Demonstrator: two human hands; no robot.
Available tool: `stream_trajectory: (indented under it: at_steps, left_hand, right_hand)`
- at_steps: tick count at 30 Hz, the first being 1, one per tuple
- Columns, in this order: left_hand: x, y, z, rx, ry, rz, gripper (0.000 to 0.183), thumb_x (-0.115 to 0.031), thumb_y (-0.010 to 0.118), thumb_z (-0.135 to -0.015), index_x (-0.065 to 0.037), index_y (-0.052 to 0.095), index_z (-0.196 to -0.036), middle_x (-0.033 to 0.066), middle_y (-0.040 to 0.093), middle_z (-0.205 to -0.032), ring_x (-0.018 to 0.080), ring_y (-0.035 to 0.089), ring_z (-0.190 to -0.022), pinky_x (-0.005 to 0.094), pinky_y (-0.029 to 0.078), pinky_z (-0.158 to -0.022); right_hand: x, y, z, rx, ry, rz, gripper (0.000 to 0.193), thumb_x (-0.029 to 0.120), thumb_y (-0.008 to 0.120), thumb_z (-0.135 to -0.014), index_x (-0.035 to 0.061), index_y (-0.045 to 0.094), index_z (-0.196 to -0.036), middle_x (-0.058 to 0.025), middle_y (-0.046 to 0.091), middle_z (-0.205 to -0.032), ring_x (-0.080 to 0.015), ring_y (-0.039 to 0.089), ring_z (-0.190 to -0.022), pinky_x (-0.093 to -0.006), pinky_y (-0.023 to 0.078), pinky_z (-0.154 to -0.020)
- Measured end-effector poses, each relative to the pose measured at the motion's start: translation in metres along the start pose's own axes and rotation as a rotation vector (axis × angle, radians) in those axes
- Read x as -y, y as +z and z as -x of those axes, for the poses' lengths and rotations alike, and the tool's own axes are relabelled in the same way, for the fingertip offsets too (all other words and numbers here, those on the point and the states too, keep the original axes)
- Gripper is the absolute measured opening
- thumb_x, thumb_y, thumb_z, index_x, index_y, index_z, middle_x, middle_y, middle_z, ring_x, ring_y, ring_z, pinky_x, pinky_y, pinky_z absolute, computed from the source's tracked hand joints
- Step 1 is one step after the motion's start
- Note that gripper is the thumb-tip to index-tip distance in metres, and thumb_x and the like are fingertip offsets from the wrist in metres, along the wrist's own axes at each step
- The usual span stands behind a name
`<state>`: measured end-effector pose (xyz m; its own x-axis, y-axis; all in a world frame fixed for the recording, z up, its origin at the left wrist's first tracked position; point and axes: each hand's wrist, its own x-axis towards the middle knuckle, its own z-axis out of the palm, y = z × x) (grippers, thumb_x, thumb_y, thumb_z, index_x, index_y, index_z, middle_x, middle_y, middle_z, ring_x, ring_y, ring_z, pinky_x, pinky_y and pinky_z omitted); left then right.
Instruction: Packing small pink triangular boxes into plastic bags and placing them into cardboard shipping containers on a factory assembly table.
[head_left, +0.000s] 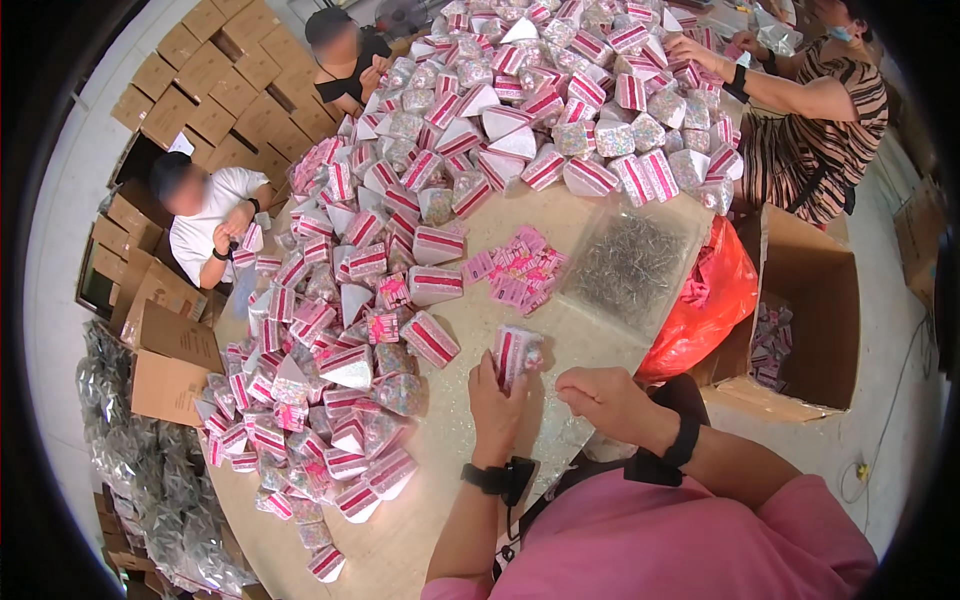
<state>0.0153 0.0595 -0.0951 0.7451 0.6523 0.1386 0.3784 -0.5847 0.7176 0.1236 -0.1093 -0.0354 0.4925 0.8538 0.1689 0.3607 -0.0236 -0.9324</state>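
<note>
At the table (450,425), a striped packet (514,355) is held in the left hand (496,405); the right hand (612,402) is curled nearby, any contents hidden. Beyond, loose pink cards (526,266) and silvery wires (632,262) are left; which heaped packets (503,122) are finished cannot be told.

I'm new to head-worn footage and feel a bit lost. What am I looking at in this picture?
No machine here: a wide fisheye camera on a person's head looks down at their two bare hands, and straight edges bend near the rim. The left hand holds a white, wedge-shaped package with a dark pink stripe. The right hand is beside it, fingers curled; whether it grips something small, I cannot tell. On the pale tan table lie a large heap of similar packages, a loose pile of small pink cards and a tangle of thin silvery strips on clear plastic. To the right are a shiny red plastic bag and an open brown cardboard box.
</note>
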Motion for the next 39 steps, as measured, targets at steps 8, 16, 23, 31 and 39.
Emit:
stream_trajectory:
  at_steps: [8,16,23,31,39]
  left_hand:
    - [-0.048,-0.029,0.028,0.064,-0.476,1.531,0.035,-0.007,0.052,-0.087,0.002,0.045,-0.12,0.0142,0.059,-0.107,0.02,0.059,-0.093,0.0345,0.049,-0.086]
    - [-0.091,-0.036,0.04,-0.032,-0.243,1.2,0.038,-0.008,0.048,-0.086,0.001,0.044,-0.123,0.0117,0.054,-0.12,0.0208,0.055,-0.106,0.0375,0.043,-0.094]
    - [-0.098,-0.034,0.046,-0.146,-0.221,1.134,0.044,0.001,0.056,-0.082,0.003,0.04,-0.123,0.0108,0.054,-0.115,0.0157,0.053,-0.106,0.0303,0.041,-0.093]
    - [-0.099,-0.033,0.048,-0.172,-0.202,1.017,0.05,0.001,0.06,-0.082,0.003,0.037,-0.126,0.0115,0.052,-0.117,0.0171,0.052,-0.108,0.03,0.041,-0.094]
    - [-0.1,-0.029,0.048,-0.207,-0.165,1.051,0.051,0.001,0.06,-0.081,0.003,0.037,-0.126,0.0114,0.052,-0.117,0.0171,0.052,-0.109,0.0306,0.041,-0.095]
  right_hand:
    - [0.042,-0.013,-0.007,-0.07,-0.06,-0.072,0.016,0.009,0.055,-0.089,0.0003,0.06,-0.102,-0.0118,0.059,-0.076,-0.0201,0.06,-0.066,-0.0303,0.048,-0.063]
    - [0.06,-0.016,-0.01,-0.109,-0.266,0.16,0.018,0.01,0.056,-0.086,0.0029,0.059,-0.102,-0.0155,0.061,-0.081,-0.036,0.061,-0.075,-0.0391,0.049,-0.065]
    - [0.071,-0.02,-0.009,-0.184,-0.461,0.376,0.011,0.005,0.057,-0.077,0.0017,0.052,-0.087,-0.0092,0.053,-0.069,-0.0257,0.059,-0.063,-0.0356,0.045,-0.054]
    - [0.069,-0.021,-0.008,-0.175,-0.491,0.421,0.011,0.005,0.058,-0.075,0.002,0.051,-0.084,-0.0093,0.051,-0.071,-0.0236,0.059,-0.064,-0.0345,0.045,-0.052]
    - [0.073,-0.023,-0.006,-0.179,-0.489,0.493,0.012,0.007,0.058,-0.073,0.0024,0.05,-0.081,-0.0086,0.05,-0.07,-0.0227,0.059,-0.064,-0.0338,0.045,-0.052]
